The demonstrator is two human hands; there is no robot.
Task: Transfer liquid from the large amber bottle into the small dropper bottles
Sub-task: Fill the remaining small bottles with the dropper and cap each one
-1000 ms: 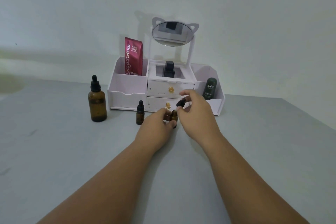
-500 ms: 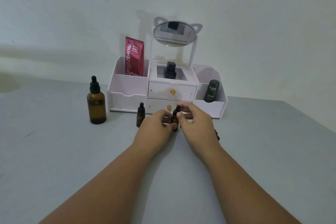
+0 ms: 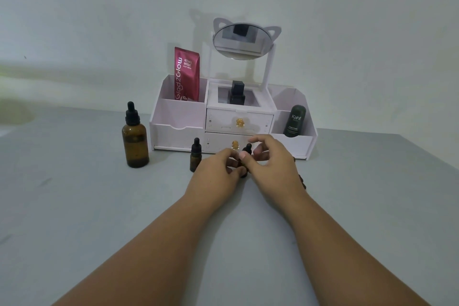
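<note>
The large amber bottle [image 3: 135, 141] with its black dropper cap stands upright on the grey table, left of the organizer. One small dropper bottle [image 3: 195, 155], capped, stands to its right. A second small dropper bottle [image 3: 246, 149] stands between my hands. My left hand [image 3: 218, 176] grips its amber body, which is mostly hidden. My right hand [image 3: 273, 164] pinches its black cap with thumb and curled fingers. A dark object [image 3: 302, 179] peeks out behind my right wrist; what it is cannot be told.
A white drawer organizer [image 3: 178, 117] stands against the wall just behind my hands. It carries a cat-ear mirror [image 3: 242, 41], a red tube [image 3: 186, 74], a black bottle [image 3: 237, 94] and a dark green container [image 3: 294, 120]. The table's right edge runs diagonally at far right.
My right hand brought the black dropper cap down from above onto the small bottle and now stays on it. My left hand kept holding the bottle's body.
</note>
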